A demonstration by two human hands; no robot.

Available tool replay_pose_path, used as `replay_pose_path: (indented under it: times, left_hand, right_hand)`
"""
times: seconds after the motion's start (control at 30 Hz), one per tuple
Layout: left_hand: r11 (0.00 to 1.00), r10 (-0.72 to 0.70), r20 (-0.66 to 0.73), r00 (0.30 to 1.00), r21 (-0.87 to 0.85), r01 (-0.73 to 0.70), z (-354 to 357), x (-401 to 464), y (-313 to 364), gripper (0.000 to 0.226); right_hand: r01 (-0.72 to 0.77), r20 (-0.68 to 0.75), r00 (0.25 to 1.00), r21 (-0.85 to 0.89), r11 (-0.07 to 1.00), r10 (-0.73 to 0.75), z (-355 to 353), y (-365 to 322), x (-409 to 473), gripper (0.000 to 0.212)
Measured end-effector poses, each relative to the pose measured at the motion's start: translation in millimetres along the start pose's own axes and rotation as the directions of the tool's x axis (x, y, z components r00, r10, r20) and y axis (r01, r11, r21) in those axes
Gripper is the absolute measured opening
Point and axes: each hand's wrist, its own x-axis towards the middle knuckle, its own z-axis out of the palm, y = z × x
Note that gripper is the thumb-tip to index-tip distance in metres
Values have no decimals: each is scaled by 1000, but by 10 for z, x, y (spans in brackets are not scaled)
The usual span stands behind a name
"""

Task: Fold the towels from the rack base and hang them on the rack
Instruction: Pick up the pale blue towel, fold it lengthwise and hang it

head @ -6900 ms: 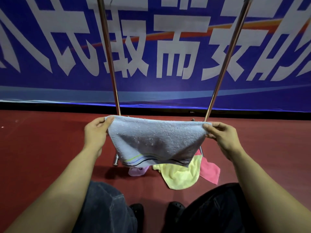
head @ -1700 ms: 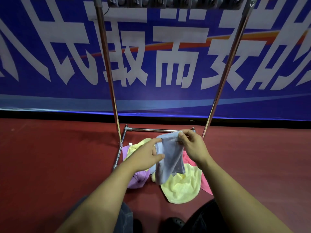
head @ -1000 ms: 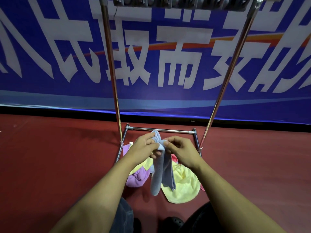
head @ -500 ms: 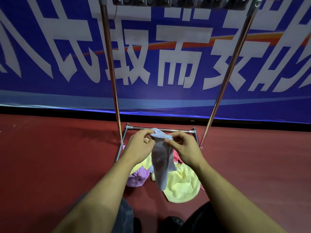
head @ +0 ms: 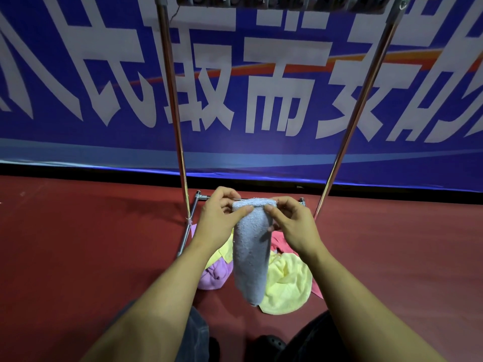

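Observation:
A light blue towel (head: pixel 251 257), folded into a narrow strip, hangs down in front of me. My left hand (head: pixel 222 218) pinches its top left corner and my right hand (head: pixel 292 223) pinches its top right corner. Below it, a yellow towel (head: pixel 287 283), a purple towel (head: pixel 213 278) and a pink towel (head: pixel 279 240) lie in a heap on the rack base (head: pixel 187 236). The chrome rack rises on a left pole (head: pixel 173 100) and a right pole (head: pixel 358 105). Its top bar (head: pixel 282 1) carries something grey, cut off by the frame's edge.
The rack stands on a dark red floor (head: pixel 78 244). A blue banner with large white characters (head: pixel 248 87) covers the wall close behind it. My knees and dark shoes (head: pixel 269 346) show at the bottom.
The towel went from a wide spread to a narrow folded strip. In the last second my hands moved slightly apart at its top edge and flattened the fold.

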Motion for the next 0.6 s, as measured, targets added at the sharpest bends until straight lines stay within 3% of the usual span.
replay_pose_path:
  times: [0.17,0.33,0.6]
  left_hand:
    - [995,-19,-1,1000,-102,18,-28,-1,67,41]
    - [992,-42,86,995,-112,51,-8,-40,51,48]
    - [995,-34,66,997,-89,40,80,-73,127,15]
  right_hand:
    - [-9,23,1000,125,992,6,68,-39,-11,15]
    - [25,106,994,163,986,-42,64,-111,-31,18]
    - [55,56,997,65,996,-59,-3,-131,-34,16]
